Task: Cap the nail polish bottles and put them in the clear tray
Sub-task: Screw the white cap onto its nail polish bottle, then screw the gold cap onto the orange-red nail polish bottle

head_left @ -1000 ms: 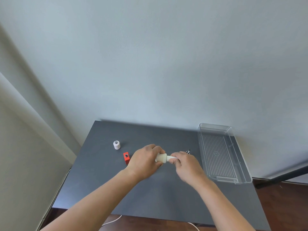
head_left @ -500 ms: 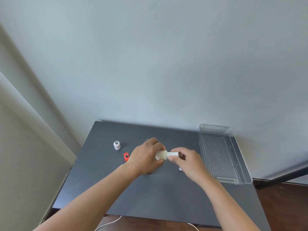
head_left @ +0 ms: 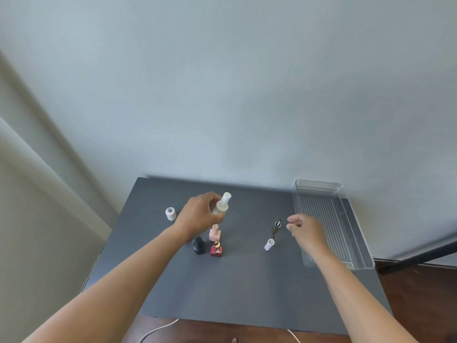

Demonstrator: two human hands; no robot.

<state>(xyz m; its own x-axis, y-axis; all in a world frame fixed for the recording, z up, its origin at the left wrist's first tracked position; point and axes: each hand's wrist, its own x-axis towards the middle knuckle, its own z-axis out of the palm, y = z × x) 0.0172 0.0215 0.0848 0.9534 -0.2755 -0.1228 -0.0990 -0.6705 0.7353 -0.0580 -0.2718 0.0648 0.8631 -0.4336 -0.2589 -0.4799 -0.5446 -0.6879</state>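
Observation:
My left hand (head_left: 201, 214) holds a cream nail polish bottle (head_left: 222, 206) with its white cap on, raised and tilted above the dark table (head_left: 237, 288). My right hand (head_left: 306, 230) hovers loosely curled and holds nothing, just left of the clear tray (head_left: 356, 243). Under my left hand stand a pink bottle (head_left: 214, 233), a black bottle (head_left: 199, 245) and a red bottle with a gold top (head_left: 216, 249). A white bottle (head_left: 170, 214) stands at the far left. A loose white cap (head_left: 269, 244) and a dark cap with brush (head_left: 276, 227) lie near my right hand.
The tray lies lengthwise along the table's right edge, against the wall, with nothing in it. A white cable (head_left: 158, 330) hangs below the table's front edge over a wooden floor. A dark bar (head_left: 420, 256) runs at the right.
My right hand has let go of the cream bottle's cap and moved right toward the tray. My left hand has lifted the capped bottle up and back, which uncovers the bottles below.

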